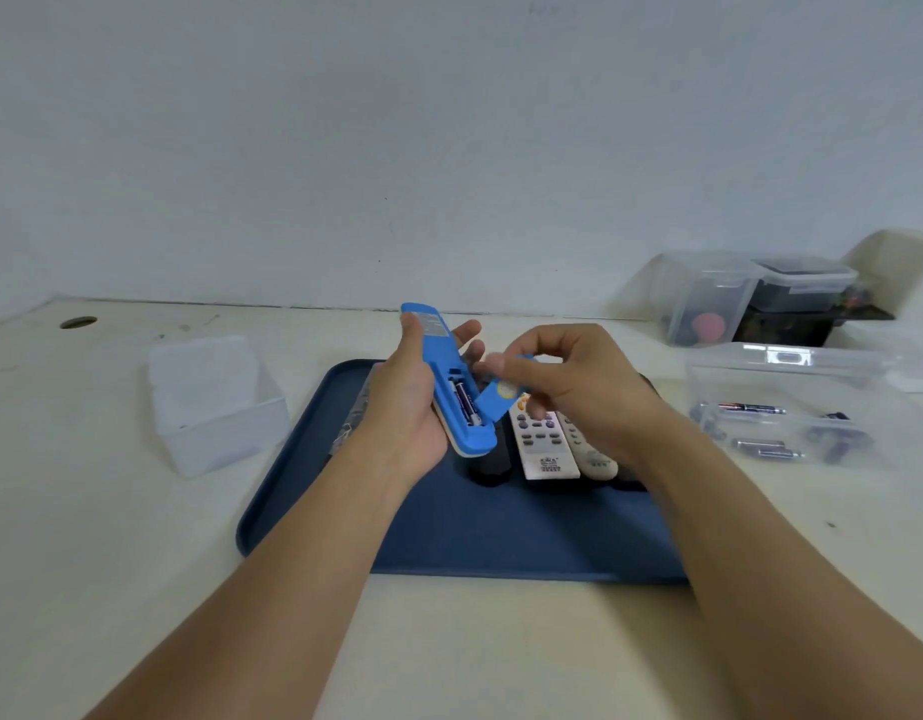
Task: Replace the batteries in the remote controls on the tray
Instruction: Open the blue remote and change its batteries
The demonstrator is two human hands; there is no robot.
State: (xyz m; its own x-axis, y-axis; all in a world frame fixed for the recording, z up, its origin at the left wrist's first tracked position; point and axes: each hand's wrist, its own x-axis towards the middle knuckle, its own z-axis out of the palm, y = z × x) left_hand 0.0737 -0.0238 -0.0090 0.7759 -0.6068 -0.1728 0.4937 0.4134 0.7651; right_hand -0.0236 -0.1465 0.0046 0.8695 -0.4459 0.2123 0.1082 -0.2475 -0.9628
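Left hand grips the blue plastic remote control back-up above the dark blue tray, batteries showing in its open compartment. Right hand pinches the blue battery cover just beside it.

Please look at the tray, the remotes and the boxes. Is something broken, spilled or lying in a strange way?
Nothing looks damaged or spilled. The blue remote is open at the back only because the right hand holds its battery cover off; the left hand grips it. The other remotes lie side by side on the tray. Batteries lie loose in the clear box.
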